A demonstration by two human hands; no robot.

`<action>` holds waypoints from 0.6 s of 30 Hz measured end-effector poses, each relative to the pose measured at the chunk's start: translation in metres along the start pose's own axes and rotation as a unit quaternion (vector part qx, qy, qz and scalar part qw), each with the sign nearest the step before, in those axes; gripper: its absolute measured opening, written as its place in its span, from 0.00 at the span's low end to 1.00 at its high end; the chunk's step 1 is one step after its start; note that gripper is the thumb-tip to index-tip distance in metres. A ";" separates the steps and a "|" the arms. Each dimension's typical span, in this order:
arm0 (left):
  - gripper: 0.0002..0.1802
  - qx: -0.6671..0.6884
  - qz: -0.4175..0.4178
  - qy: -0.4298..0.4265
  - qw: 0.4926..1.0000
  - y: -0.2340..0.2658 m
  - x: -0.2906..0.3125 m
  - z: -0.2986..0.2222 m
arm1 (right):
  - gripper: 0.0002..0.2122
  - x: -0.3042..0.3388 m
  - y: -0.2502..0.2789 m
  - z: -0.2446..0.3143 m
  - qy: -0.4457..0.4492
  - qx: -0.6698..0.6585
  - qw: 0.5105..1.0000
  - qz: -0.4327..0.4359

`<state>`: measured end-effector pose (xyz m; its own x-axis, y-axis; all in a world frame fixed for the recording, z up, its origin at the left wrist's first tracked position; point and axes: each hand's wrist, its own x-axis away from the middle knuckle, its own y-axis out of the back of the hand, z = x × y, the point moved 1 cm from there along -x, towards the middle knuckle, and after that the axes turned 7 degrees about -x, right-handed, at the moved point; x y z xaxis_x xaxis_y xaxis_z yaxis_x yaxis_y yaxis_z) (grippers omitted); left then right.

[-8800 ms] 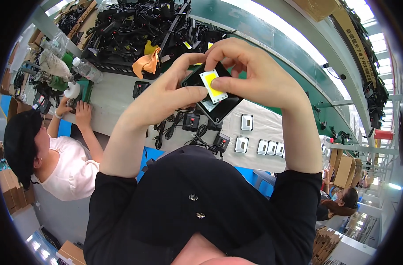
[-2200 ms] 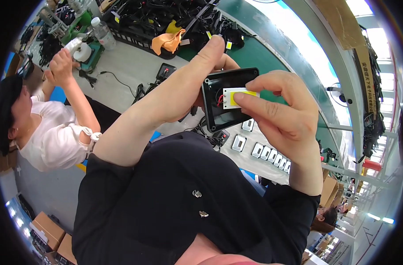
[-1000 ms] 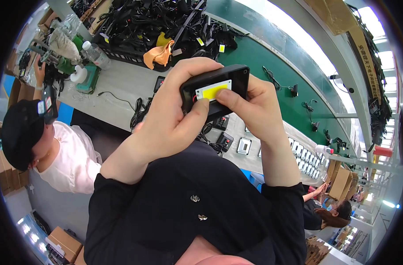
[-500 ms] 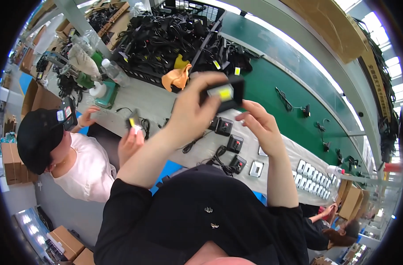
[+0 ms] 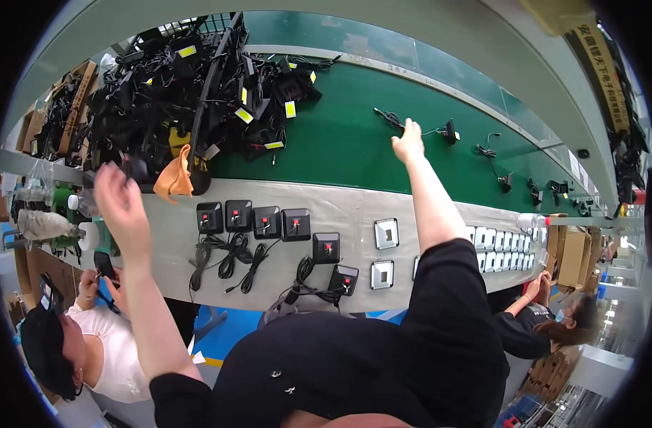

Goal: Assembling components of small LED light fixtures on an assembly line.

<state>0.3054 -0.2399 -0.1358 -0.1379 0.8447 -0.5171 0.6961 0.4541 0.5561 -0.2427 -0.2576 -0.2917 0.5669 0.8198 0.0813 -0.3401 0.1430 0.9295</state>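
Observation:
My left hand (image 5: 122, 207) reaches up at the left, beside the black crate (image 5: 210, 93) heaped with black lamps and cables. Its fingers are stretched and blurred by motion, a dark shape just past them. An orange cloth (image 5: 176, 178) hangs at the crate's near corner. Over the green surface (image 5: 340, 135) my right hand (image 5: 409, 143) stretches out, fingers extended, next to a coiled black cable (image 5: 390, 118) that leads to a small black lamp (image 5: 451, 132). I see nothing held in it. Several square black lamp housings (image 5: 266, 222) with red centres lie on the grey tabletop between my arms.
Silver square frames (image 5: 386, 233) lie right of the housings, with rows of white-silver frames (image 5: 490, 239) farther right. Lamps with yellow panels (image 5: 290, 109) lie right of the crate. A person in a white top (image 5: 108, 357) works at left, another in dark clothes (image 5: 526, 324) at right.
The black lamp with a yellow panel has left my left hand, which moved left to the crate. My right hand moved out over the green surface. The view has turned right.

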 end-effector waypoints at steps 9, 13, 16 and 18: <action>0.10 0.209 0.313 0.307 0.874 -0.028 0.158 -0.054 | 0.16 -0.022 -0.017 -0.038 -0.059 0.058 0.994 0.077; 0.14 0.330 0.416 0.451 0.717 -0.048 0.146 -0.091 | 0.10 0.020 0.040 0.001 0.143 -0.069 0.987 -0.006; 0.26 0.466 0.443 0.510 0.572 -0.064 0.135 -0.104 | 0.09 0.101 0.115 0.076 0.253 -0.172 0.950 0.064; 0.33 0.550 0.455 0.518 0.472 -0.070 0.123 -0.110 | 0.10 0.160 0.147 0.110 0.360 -0.181 0.911 0.085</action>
<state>0.1622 -0.1365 -0.1665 0.6960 0.4920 0.5229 0.6658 -0.1696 -0.7266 -0.1195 -0.1663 -0.1020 -0.1118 0.9800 -0.1648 -0.6768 0.0463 0.7347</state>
